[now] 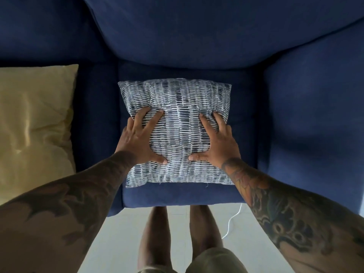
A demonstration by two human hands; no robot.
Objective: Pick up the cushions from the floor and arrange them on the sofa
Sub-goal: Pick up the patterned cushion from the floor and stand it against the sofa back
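Both hands, left hand (140,138) and right hand (215,141), press open-palmed on the patterned cushion (177,115) lying on the sofa (197,36); the yellow cushion (33,119) is already placed (floor looks clear).

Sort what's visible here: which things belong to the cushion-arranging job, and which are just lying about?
Part of the job:
- blue-and-white patterned square cushion, under the left hand and right hand
- pale yellow satin cushion
- navy blue fabric sofa

Just lying about:
- thin white cable on the pale floor
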